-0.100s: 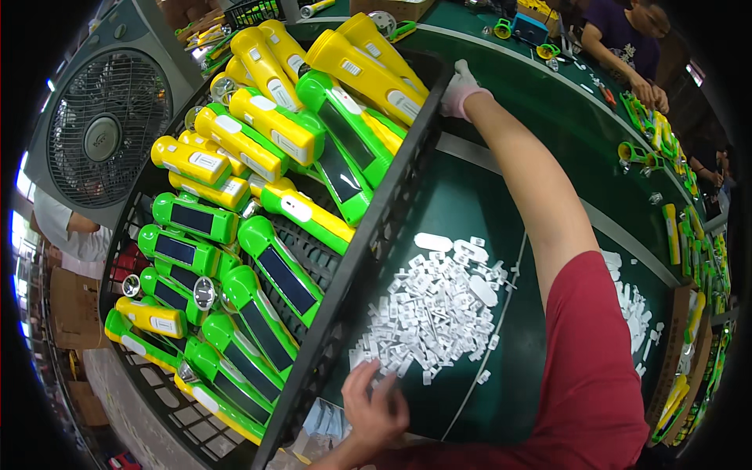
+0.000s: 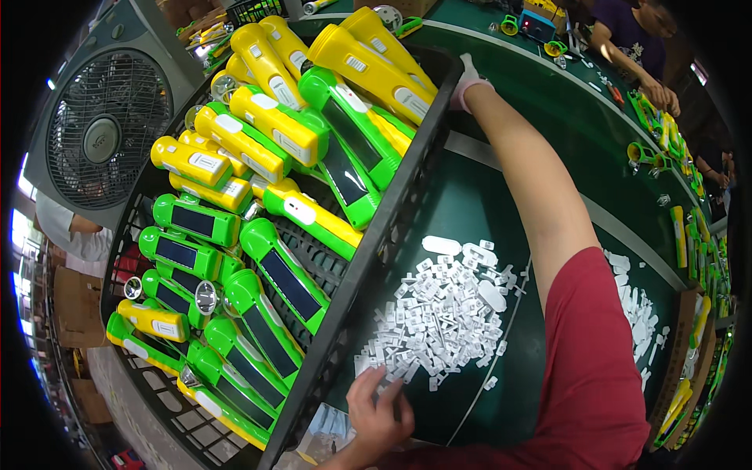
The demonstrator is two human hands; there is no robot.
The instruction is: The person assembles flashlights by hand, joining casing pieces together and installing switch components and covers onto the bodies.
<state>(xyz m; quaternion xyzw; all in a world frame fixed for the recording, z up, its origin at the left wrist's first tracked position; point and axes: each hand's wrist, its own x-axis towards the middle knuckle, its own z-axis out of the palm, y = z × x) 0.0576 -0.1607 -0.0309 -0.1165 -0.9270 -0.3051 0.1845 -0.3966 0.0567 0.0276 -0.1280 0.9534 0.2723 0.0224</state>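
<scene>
A black plastic crate (image 2: 374, 249) stands tilted across the left and middle, loaded with several yellow and green flashlights (image 2: 276, 274), some showing dark solar panels. My right hand (image 2: 468, 86), in a white glove with a pink cuff, reaches to the crate's far right corner and grips its rim; its fingertips are partly hidden. At the near edge of a heap of small white plastic parts (image 2: 439, 317) is my left hand (image 2: 380, 411), bare, its fingers bent and apart, with nothing visible in them. Larger white oval pieces (image 2: 441, 245) lie on top of the heap.
The parts lie on a green work table (image 2: 478, 207). More white parts (image 2: 636, 317) are beyond my right arm. A grey box fan (image 2: 102, 141) stands at left. A co-worker (image 2: 634, 47) handles flashlight pieces across the table; flashlights fill a box (image 2: 689, 352) at right.
The crate's right side, the white heap and the far table sit slightly farther right in the picture. Both hands shift a little with them and keep nearly the same poses.
</scene>
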